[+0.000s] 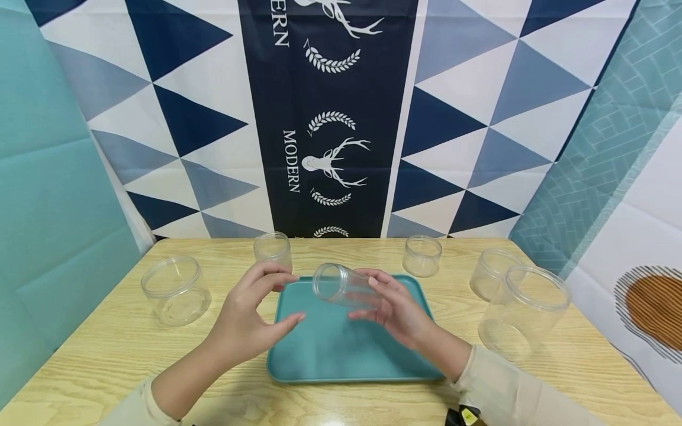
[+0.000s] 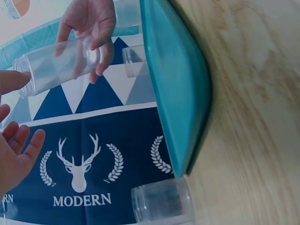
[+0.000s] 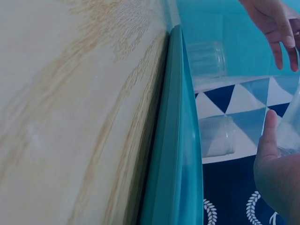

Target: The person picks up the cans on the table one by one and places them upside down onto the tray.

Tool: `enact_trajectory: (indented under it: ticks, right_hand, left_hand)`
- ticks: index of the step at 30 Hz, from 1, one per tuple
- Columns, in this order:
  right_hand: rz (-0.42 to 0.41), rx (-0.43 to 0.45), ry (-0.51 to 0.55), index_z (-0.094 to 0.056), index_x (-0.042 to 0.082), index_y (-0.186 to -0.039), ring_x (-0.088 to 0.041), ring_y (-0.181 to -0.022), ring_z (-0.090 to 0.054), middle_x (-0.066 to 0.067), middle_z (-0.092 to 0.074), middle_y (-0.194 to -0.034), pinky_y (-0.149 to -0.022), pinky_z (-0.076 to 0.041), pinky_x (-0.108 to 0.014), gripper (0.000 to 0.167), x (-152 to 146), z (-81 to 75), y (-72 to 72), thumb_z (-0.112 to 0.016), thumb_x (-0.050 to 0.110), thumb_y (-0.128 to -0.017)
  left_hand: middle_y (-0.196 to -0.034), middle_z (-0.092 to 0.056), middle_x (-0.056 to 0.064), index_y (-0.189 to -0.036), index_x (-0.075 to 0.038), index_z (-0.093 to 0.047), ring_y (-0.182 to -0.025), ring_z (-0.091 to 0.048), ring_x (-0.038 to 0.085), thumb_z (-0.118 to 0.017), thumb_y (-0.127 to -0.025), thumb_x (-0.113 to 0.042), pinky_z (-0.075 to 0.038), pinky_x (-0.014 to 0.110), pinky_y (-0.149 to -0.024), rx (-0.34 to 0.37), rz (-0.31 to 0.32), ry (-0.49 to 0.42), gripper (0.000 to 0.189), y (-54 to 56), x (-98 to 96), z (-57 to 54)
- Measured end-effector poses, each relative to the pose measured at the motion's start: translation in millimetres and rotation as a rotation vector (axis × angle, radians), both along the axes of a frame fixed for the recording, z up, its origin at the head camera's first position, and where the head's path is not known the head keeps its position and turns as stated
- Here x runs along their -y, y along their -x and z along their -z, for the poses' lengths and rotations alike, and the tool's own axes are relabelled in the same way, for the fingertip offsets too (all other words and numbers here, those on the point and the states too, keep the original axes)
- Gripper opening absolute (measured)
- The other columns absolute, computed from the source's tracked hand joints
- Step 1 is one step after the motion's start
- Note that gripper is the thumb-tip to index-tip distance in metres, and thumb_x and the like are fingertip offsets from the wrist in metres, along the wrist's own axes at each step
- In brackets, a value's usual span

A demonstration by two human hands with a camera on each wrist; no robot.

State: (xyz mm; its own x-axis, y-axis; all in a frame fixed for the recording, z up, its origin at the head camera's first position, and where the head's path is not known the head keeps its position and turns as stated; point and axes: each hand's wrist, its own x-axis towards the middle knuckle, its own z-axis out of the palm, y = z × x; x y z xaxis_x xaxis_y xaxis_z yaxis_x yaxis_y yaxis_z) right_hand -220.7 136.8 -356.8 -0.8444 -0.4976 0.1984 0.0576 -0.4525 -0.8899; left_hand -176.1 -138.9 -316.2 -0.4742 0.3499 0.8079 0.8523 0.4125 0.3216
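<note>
A clear, tall, narrow plastic jar (image 1: 341, 285) without a lid is held by my right hand (image 1: 396, 310) at its base end, thumb on one side and fingers on the other. The jar lies almost sideways in the air over the teal tray (image 1: 330, 361), its open mouth facing left. My left hand (image 1: 242, 319) is raised left of that mouth, fingers and thumb spread wide with nothing between them. In the left wrist view, a finger of this hand overlaps the jar's rim (image 2: 27, 77). Only part of the jar (image 3: 291, 124) shows in the right wrist view.
Other clear jars stand around the tray: a wide one (image 1: 178, 293) at left, small ones at back left (image 1: 274, 248) and back right (image 1: 422, 257), and a short one (image 1: 491, 275) behind a large one (image 1: 524, 316) at right. A patterned cloth (image 1: 330, 118) hangs behind the table.
</note>
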Motion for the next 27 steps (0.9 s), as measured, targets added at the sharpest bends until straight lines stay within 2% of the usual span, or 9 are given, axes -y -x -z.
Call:
enact_trajectory:
  ticks: [9, 12, 18, 27]
  right_hand:
    - [0.007, -0.028, -0.004, -0.058, 0.009, -0.127, -0.031, -0.118, -0.058, -0.008, -0.058, -0.129, -0.085, -0.056, -0.047, 0.028, -8.2, -0.9, -1.0, -0.039, 0.015, -0.106]
    - [0.01, -0.041, -0.007, -0.056, 0.007, -0.129, -0.031, -0.118, -0.058, -0.009, -0.057, -0.13, -0.085, -0.056, -0.047, 0.03, -11.4, -1.1, -0.6, -0.039, 0.015, -0.106]
    - [0.018, -0.061, -0.006, -0.056, 0.009, -0.129, -0.028, -0.117, -0.059, -0.006, -0.059, -0.129, -0.085, -0.056, -0.046, 0.03, -18.4, -0.2, 1.0, -0.038, 0.015, -0.106]
    - [0.042, -0.081, -0.015, -0.059, 0.014, -0.125, -0.025, -0.116, -0.06, -0.002, -0.06, -0.126, -0.085, -0.056, -0.045, 0.03, -31.7, 0.6, 4.6, -0.035, 0.013, -0.107]
  left_hand:
    - [-0.115, -0.058, 0.004, -0.107, -0.006, -0.068, -0.103, -0.058, 0.018, -0.089, -0.064, -0.006, -0.055, 0.031, -0.078, 0.06, -0.05, 0.04, 0.048, -2.1, 6.8, 5.8]
    - [-0.115, -0.058, 0.003, -0.106, -0.007, -0.068, -0.101, -0.058, 0.017, -0.089, -0.064, -0.006, -0.055, 0.03, -0.077, 0.065, -0.064, 0.049, 0.048, -1.8, 8.7, 7.5]
    - [-0.113, -0.058, 0.002, -0.105, -0.007, -0.068, -0.097, -0.059, 0.017, -0.089, -0.061, 0.001, -0.055, 0.025, -0.075, 0.028, -0.074, 0.046, 0.049, 0.2, 9.5, 10.8]
    - [-0.112, -0.059, 0.001, -0.104, -0.007, -0.069, -0.099, -0.061, 0.017, -0.089, -0.06, 0.006, -0.057, 0.028, -0.074, 0.099, -0.109, 0.05, 0.05, 1.0, 12.4, 16.6]
